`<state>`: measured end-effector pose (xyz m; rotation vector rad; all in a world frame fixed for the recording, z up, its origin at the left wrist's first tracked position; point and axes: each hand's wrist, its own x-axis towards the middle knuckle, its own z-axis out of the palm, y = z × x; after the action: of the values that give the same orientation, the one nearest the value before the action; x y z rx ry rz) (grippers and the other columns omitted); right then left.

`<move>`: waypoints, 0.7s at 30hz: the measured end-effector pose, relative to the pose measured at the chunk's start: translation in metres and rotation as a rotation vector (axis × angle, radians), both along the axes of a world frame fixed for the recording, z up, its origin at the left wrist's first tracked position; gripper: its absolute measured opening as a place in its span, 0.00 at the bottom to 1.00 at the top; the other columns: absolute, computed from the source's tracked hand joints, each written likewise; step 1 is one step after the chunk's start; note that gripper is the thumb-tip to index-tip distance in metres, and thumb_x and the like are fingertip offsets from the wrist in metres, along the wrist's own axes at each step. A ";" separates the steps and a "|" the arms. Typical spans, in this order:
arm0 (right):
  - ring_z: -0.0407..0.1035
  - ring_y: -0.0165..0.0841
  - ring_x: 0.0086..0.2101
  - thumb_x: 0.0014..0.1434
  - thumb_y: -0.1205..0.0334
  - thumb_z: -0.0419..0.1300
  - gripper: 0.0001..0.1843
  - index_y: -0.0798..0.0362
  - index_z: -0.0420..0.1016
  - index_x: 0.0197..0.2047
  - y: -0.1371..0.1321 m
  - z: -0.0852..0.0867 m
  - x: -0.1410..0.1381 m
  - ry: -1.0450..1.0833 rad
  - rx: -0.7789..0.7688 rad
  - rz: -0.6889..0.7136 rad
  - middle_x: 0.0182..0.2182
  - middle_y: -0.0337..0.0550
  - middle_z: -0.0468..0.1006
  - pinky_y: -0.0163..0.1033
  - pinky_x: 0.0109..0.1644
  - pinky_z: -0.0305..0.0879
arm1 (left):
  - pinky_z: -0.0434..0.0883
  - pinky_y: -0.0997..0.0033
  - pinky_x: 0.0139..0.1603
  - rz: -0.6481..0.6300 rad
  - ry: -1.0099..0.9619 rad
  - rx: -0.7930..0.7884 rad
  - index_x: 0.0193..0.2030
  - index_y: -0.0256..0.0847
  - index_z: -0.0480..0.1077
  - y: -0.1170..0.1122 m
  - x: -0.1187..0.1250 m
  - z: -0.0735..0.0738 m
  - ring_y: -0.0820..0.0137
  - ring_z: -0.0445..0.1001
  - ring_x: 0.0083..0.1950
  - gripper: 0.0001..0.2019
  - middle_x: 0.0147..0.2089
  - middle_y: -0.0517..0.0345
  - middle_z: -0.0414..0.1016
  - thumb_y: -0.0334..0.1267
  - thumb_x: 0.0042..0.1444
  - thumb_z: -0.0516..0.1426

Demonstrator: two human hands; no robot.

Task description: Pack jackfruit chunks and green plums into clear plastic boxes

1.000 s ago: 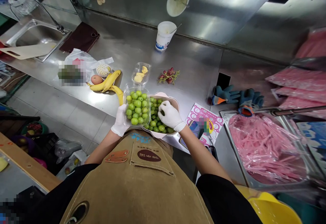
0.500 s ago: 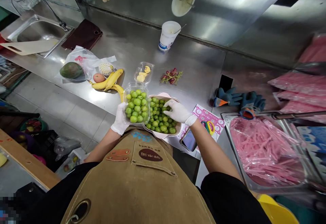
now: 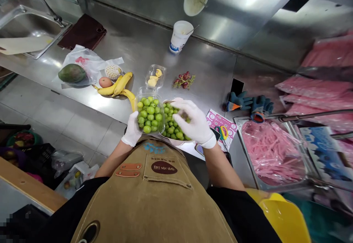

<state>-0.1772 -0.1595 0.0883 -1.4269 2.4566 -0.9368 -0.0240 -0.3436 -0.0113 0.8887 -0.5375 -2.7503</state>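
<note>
My left hand (image 3: 132,129), in a white glove, grips the left side of a clear plastic box (image 3: 162,126). Round green grapes (image 3: 150,115) fill that box, which tilts toward me at the counter's front edge. Directly to its right stands a pink basin (image 3: 176,142) holding smaller green grapes (image 3: 172,128). Over this basin hovers my right hand (image 3: 194,123), also gloved in white, its thumb and forefinger curved and apart. No fruit shows between them. The hand hides the right part of the basin.
Beyond the box lie bananas (image 3: 121,84), a mango (image 3: 72,73), a small clear tub (image 3: 156,76) with yellow pieces and red grapes (image 3: 184,80). A white cup (image 3: 180,37) stands farther back. To the right are scissors (image 3: 224,133), blue gloves (image 3: 241,101) and a metal tray (image 3: 242,151).
My right hand has risen from the grapes in the basin toward the camera, its fingers spreading a little. The left hand keeps the box in place. The view has shifted slightly to the right.
</note>
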 end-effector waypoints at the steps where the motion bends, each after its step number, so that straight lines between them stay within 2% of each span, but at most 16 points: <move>1: 0.75 0.45 0.58 0.74 0.56 0.55 0.21 0.50 0.78 0.64 0.006 -0.011 -0.006 -0.003 0.027 -0.113 0.59 0.53 0.81 0.54 0.66 0.73 | 0.78 0.47 0.72 0.021 -0.010 0.002 0.64 0.46 0.78 -0.001 0.004 0.000 0.49 0.78 0.73 0.26 0.65 0.52 0.84 0.53 0.63 0.61; 3: 0.77 0.45 0.55 0.73 0.57 0.56 0.22 0.54 0.77 0.65 0.014 -0.034 -0.020 -0.046 0.192 -0.209 0.58 0.56 0.82 0.52 0.64 0.74 | 0.79 0.46 0.72 0.043 -0.035 0.016 0.63 0.44 0.78 -0.003 0.015 0.001 0.48 0.79 0.72 0.25 0.64 0.50 0.85 0.49 0.61 0.62; 6: 0.76 0.48 0.55 0.68 0.57 0.63 0.28 0.59 0.76 0.68 0.011 -0.068 -0.036 -0.054 0.559 -0.095 0.58 0.62 0.81 0.52 0.65 0.72 | 0.79 0.45 0.71 0.124 -0.088 0.039 0.66 0.43 0.77 -0.006 0.042 0.006 0.48 0.81 0.69 0.29 0.64 0.49 0.85 0.43 0.57 0.63; 7: 0.76 0.50 0.55 0.68 0.57 0.63 0.28 0.60 0.76 0.68 0.007 -0.076 -0.039 -0.015 0.636 -0.053 0.59 0.64 0.80 0.52 0.64 0.72 | 0.79 0.44 0.71 0.176 -0.104 0.041 0.68 0.43 0.77 -0.007 0.054 0.009 0.48 0.81 0.69 0.30 0.64 0.49 0.85 0.42 0.57 0.63; 9: 0.77 0.51 0.52 0.69 0.56 0.62 0.25 0.62 0.79 0.64 -0.001 -0.083 -0.042 0.084 0.684 -0.007 0.56 0.68 0.80 0.52 0.61 0.73 | 0.79 0.43 0.71 0.318 -0.135 0.038 0.70 0.43 0.76 -0.010 0.081 0.014 0.47 0.82 0.68 0.31 0.65 0.49 0.85 0.40 0.57 0.63; 11: 0.78 0.50 0.49 0.69 0.55 0.60 0.22 0.61 0.81 0.58 -0.007 -0.080 -0.045 0.159 0.624 0.007 0.51 0.66 0.82 0.52 0.59 0.74 | 0.79 0.42 0.71 0.503 -0.171 0.024 0.71 0.44 0.75 -0.014 0.113 0.017 0.48 0.82 0.68 0.31 0.65 0.48 0.84 0.40 0.59 0.62; 13: 0.79 0.52 0.49 0.68 0.53 0.57 0.23 0.59 0.83 0.55 -0.017 -0.072 -0.050 0.199 0.488 -0.032 0.50 0.63 0.84 0.54 0.57 0.75 | 0.78 0.43 0.72 0.717 -0.210 -0.019 0.72 0.45 0.74 -0.019 0.149 0.019 0.49 0.80 0.70 0.31 0.66 0.49 0.84 0.39 0.60 0.62; 15: 0.79 0.54 0.49 0.69 0.50 0.54 0.26 0.57 0.83 0.58 -0.035 -0.062 -0.051 0.192 0.284 -0.145 0.51 0.62 0.85 0.57 0.57 0.75 | 0.76 0.45 0.74 0.936 -0.261 -0.102 0.72 0.46 0.74 -0.023 0.190 0.017 0.51 0.79 0.72 0.31 0.68 0.49 0.83 0.37 0.61 0.63; 17: 0.80 0.55 0.47 0.68 0.47 0.54 0.28 0.56 0.84 0.58 -0.060 -0.057 -0.041 0.136 0.151 -0.150 0.49 0.62 0.86 0.59 0.58 0.75 | 0.76 0.48 0.74 1.140 -0.331 -0.199 0.72 0.47 0.73 -0.027 0.236 0.014 0.53 0.77 0.74 0.29 0.70 0.49 0.81 0.37 0.63 0.63; 19: 0.81 0.54 0.45 0.68 0.44 0.55 0.30 0.56 0.85 0.58 -0.089 -0.058 -0.019 0.046 0.080 -0.023 0.49 0.61 0.87 0.59 0.59 0.75 | 0.76 0.50 0.74 1.321 -0.434 -0.275 0.72 0.47 0.73 -0.030 0.287 0.010 0.54 0.76 0.75 0.27 0.73 0.48 0.78 0.40 0.67 0.62; 21: 0.82 0.52 0.45 0.68 0.39 0.55 0.33 0.56 0.85 0.57 -0.117 -0.064 0.013 -0.062 0.057 0.169 0.50 0.61 0.87 0.58 0.58 0.76 | 0.77 0.55 0.72 1.431 -0.628 -0.322 0.75 0.50 0.71 -0.032 0.341 0.006 0.57 0.75 0.75 0.25 0.76 0.50 0.75 0.47 0.73 0.57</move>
<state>-0.1637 -0.2761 0.0246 -1.5329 2.2585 -0.8550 0.3174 -0.3759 -0.0051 1.2995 -0.2188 -1.0733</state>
